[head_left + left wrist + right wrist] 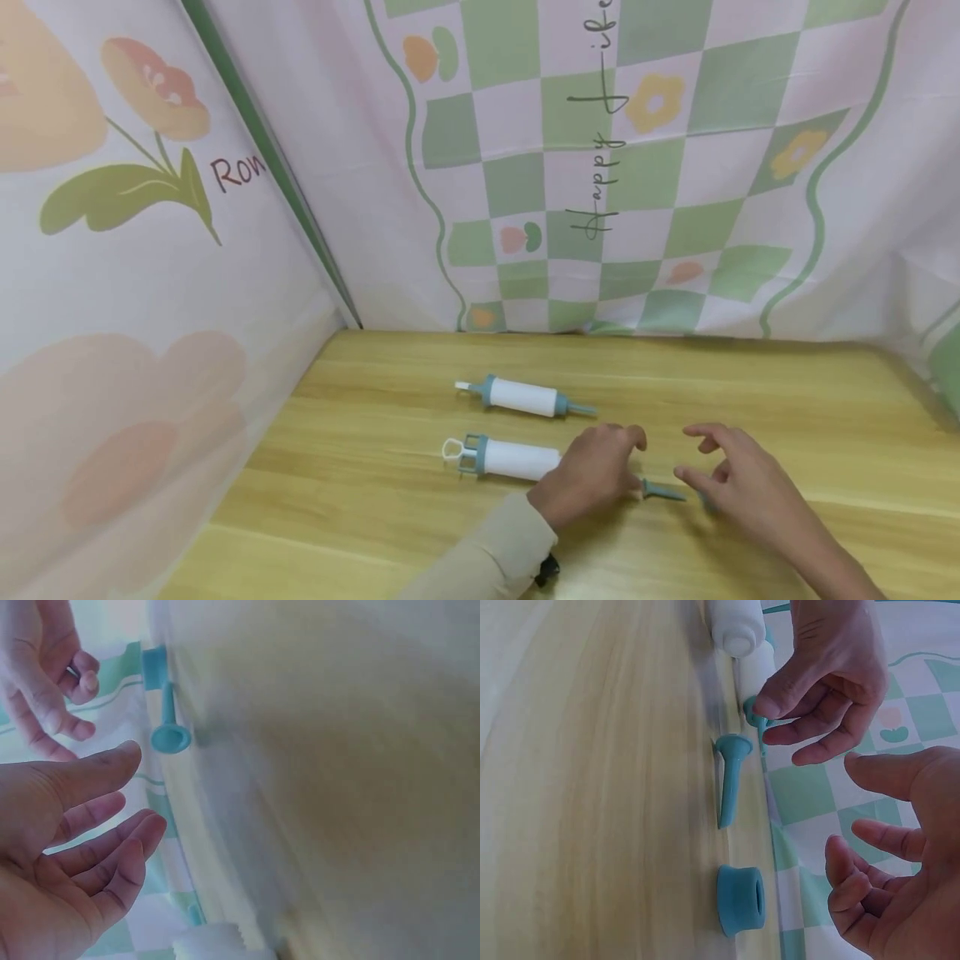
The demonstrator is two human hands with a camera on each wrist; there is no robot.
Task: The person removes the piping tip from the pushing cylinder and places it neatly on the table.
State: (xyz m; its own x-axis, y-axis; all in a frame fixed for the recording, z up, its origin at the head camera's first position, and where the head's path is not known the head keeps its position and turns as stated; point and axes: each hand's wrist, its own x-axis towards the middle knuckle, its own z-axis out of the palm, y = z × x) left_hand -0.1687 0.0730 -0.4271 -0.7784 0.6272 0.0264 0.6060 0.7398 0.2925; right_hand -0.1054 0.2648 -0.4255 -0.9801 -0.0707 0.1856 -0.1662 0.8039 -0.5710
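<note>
Nozzle [729, 780] lay on the table [360, 467] between left hand [592, 471] and right hand [753, 492], ring [739, 901] past its tip, tube [520, 460] by the left, likely spread for reach; both hands, fingers loosely bent, held nothing.

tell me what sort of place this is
Probably an indoor tabletop work spot, screened off with fabric: a wood-grain table, a checkered cloth hanging behind it, and a loose teal nozzle lying near a white cylinder.

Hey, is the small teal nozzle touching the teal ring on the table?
Apart: the right wrist view shows bare tabletop between the tip of the nozzle and the ring.
</note>
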